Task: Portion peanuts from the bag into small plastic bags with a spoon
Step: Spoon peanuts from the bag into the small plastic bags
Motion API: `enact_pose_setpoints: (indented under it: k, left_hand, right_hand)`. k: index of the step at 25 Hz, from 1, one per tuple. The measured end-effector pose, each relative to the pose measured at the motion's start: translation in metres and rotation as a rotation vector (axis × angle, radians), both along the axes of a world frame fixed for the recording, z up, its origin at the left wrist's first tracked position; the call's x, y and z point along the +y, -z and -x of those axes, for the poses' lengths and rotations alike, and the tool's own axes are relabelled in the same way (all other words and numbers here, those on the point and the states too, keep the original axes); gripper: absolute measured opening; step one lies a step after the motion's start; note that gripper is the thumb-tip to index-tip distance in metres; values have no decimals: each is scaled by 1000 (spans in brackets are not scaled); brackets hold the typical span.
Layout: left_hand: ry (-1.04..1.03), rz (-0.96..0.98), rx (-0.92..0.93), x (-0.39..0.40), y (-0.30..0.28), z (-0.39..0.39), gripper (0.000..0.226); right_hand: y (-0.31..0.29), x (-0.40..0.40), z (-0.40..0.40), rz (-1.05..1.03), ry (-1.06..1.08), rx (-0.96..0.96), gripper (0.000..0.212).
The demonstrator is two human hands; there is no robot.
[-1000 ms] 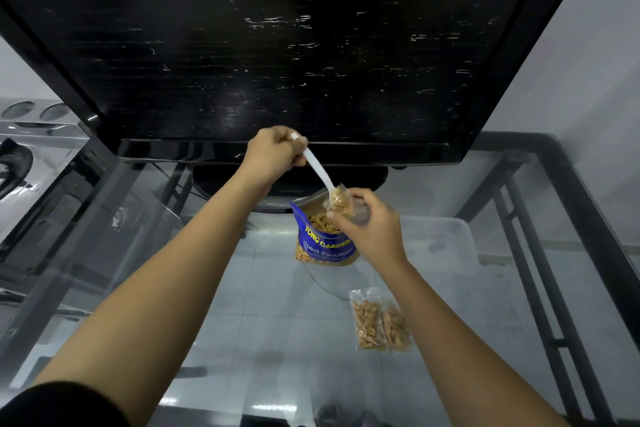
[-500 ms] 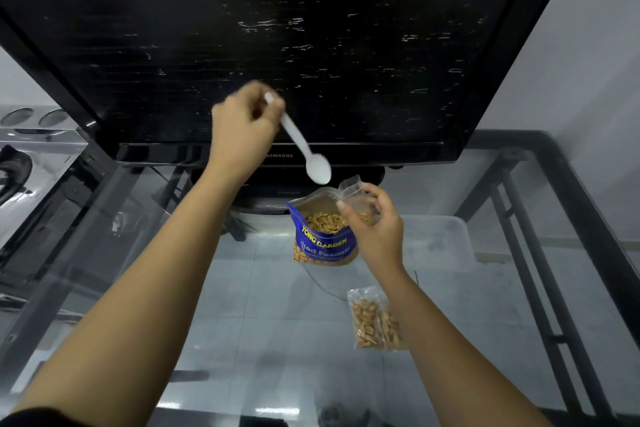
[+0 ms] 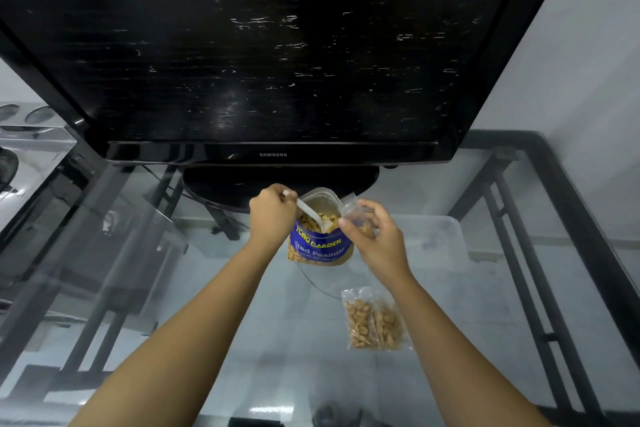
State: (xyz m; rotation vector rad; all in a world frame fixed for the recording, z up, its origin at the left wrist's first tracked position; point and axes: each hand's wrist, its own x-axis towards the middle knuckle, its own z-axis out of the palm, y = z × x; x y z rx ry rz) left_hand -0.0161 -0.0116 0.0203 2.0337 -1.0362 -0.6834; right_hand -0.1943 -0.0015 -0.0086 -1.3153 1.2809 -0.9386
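A blue peanut bag (image 3: pixel 320 248) stands open on the glass table, peanuts showing at its mouth. My left hand (image 3: pixel 272 215) grips the handle of a white plastic spoon (image 3: pixel 311 215), whose bowl dips into the peanuts in the bag. My right hand (image 3: pixel 372 236) pinches a small clear plastic bag (image 3: pixel 358 218) just right of the blue bag's mouth; a few peanuts show inside it. Two filled small bags (image 3: pixel 375 321) lie side by side on the glass nearer to me.
A large black TV (image 3: pixel 273 154) on a round stand rises right behind the peanut bag. The glass table (image 3: pixel 194 288) has a black metal frame along its right edge. A clear plastic lid or box (image 3: pixel 436 243) shows under the glass at right.
My left hand came down from up near the TV's lower edge and put the spoon into the blue bag. The right hand kept holding the small bag beside it.
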Motion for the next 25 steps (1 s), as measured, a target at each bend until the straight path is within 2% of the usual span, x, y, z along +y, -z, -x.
enact_pose_setpoints:
  k: [5, 11, 15, 21, 25]
  left_hand:
    - [-168, -24, 348, -2, 1, -5, 14]
    - [-232, -19, 563, -3, 11, -28, 13]
    - [-242, 0, 596, -3, 8, -44, 12]
    - [-218, 80, 579, -12, -11, -67, 18]
    - [-199, 106, 600, -19, -32, -67, 15]
  right_hand:
    - [2, -1, 2, -5, -20, -16, 36]
    - [2, -4, 4, 3, -27, -2, 40]
    - [3, -4, 4, 110, -4, 137, 42]
    - [-6, -10, -2, 370, 6, 492, 43]
    - [-7, -14, -11, 411, -27, 553, 48]
